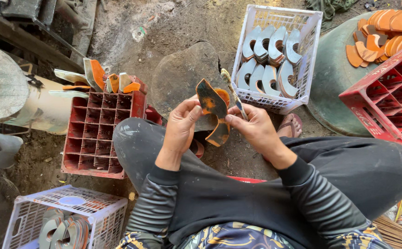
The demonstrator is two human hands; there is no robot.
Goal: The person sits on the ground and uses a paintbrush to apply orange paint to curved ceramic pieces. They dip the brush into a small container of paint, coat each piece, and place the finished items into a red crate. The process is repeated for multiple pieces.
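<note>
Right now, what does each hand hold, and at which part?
The left hand holds a curved dark and orange piece by its left edge. The right hand steadies that piece and holds a thin brush by its lower handle.

The curved piece (212,110) was dark with orange patches. Left of it, the divided crate (100,131) was red. Above right of it, the lattice basket (309,55) was white, its stacked pieces (268,60) grey. Farther right, the loose pieces (381,32) were orange. The sleeves (318,198) below it showed grey-black stripes.

Soft, even daylight, faint shadows, sharp focus, slight wide-angle bending at edges.
</note>
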